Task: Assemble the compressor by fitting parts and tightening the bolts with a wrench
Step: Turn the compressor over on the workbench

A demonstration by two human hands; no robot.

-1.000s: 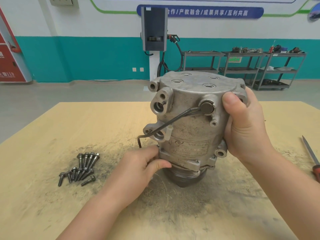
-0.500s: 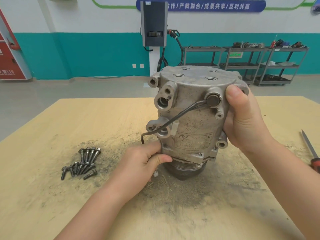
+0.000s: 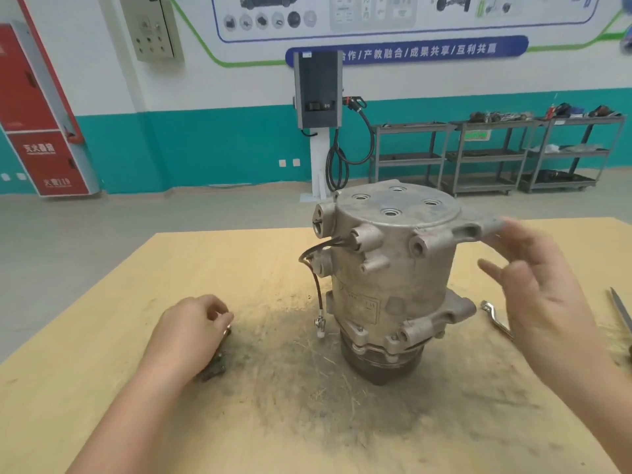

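The grey metal compressor [image 3: 393, 268] stands upright on its pulley end in the middle of the wooden table [image 3: 102, 336], with a black wire and white plug hanging down its left side. My left hand [image 3: 191, 333] lies over the pile of bolts [image 3: 213, 369] to the left. Its fingers are curled and pinch a bolt [image 3: 227, 331] at the fingertips; most of the pile is hidden under the hand. My right hand [image 3: 537, 285] hovers just right of the compressor with fingers spread, touching nothing. A wrench [image 3: 496, 319] lies on the table behind that hand.
A screwdriver [image 3: 620, 316] lies near the table's right edge. Dark grit and bits of fibre cover the table around the compressor. Beyond the table are open floor, a wall charger [image 3: 318, 90] and metal shelf carts [image 3: 496, 155].
Both hands have let go of the compressor, which now stands turned on the table. My left hand moved left onto the bolts. My right hand pulled away to the right and opened.
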